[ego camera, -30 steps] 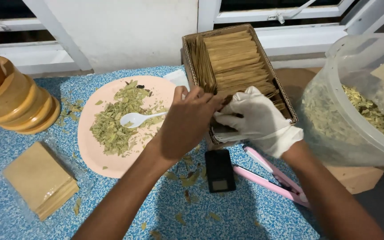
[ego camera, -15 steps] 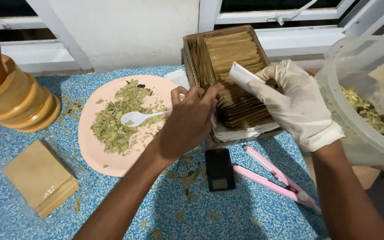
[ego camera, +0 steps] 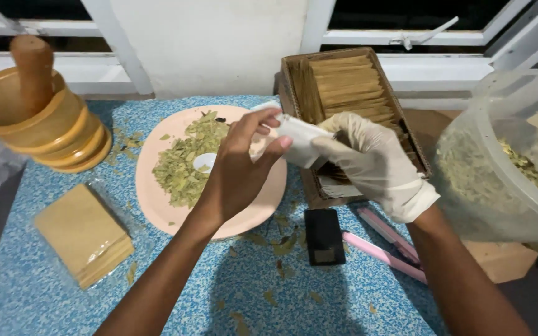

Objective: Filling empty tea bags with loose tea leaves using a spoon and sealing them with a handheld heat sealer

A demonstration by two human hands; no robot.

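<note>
Obs., head view. Both hands meet above the right edge of the pink plate (ego camera: 157,186), over the blue speckled surface (ego camera: 231,292).

L hand (ego camera: 238,168), bare: fingers closed in a pinch on the left end of a small white sachet (ego camera: 299,140). R hand (ego camera: 368,165), in a white glove: thumb and fingers clamped on the same sachet from the right. Sachet is held in the air between the two hands, just in front of the cardboard box (ego camera: 294,81); can't tell if it is open or sealed.

Box: packed w/ upright rows of tan sachets, stands at the back by the window frame.

Plate: carries a heap of dried green leaves (ego camera: 188,165) w/ a white plastic spoon (ego camera: 205,162) lying in it, handle hidden behind L hand.

Below the hands, on the surface: small black pocket scale (ego camera: 324,236); just right of it a pink sealing tool (ego camera: 384,246), partly under R forearm.

Far left: wooden mortar w/ pestle (ego camera: 32,106), upright; nearer, a stack of tan sachets in clear wrap (ego camera: 82,233).

Right edge: clear plastic tub (ego camera: 499,155) w/ more dried leaves inside. Loose leaf bits scattered over the surface.
</note>
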